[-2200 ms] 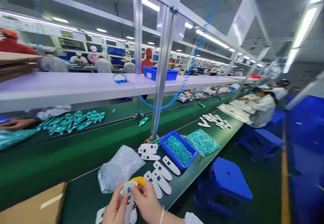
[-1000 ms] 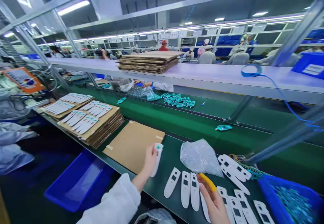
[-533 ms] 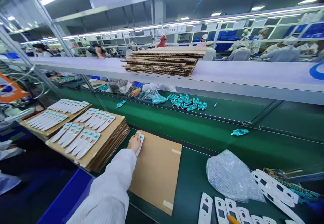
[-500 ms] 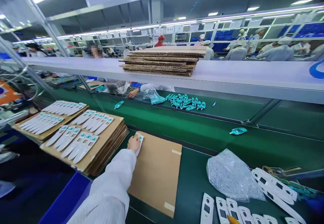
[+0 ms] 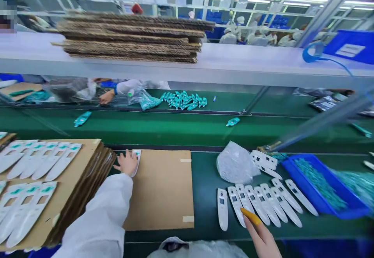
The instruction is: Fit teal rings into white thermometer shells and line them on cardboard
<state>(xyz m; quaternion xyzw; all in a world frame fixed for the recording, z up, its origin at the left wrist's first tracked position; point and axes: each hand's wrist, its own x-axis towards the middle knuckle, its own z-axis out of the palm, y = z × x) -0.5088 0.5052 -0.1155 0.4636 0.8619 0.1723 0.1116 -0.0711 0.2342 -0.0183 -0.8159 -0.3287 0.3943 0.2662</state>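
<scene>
I see left hand [image 5: 126, 164], centre-left of frame, fingers spread against white casing [image 5: 138, 161]; right hand [image 5: 263, 237], lower right, can't tell grip.

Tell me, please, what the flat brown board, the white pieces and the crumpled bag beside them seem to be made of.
Brown board: most likely cardboard, matt and plain brown, with pale tape-like strips near its right edge. White pieces: probably moulded plastic, smooth and rigid-looking, with neat openings. Crumpled bag: likely thin, translucent plastic film, judging by its creases and glints.
</scene>
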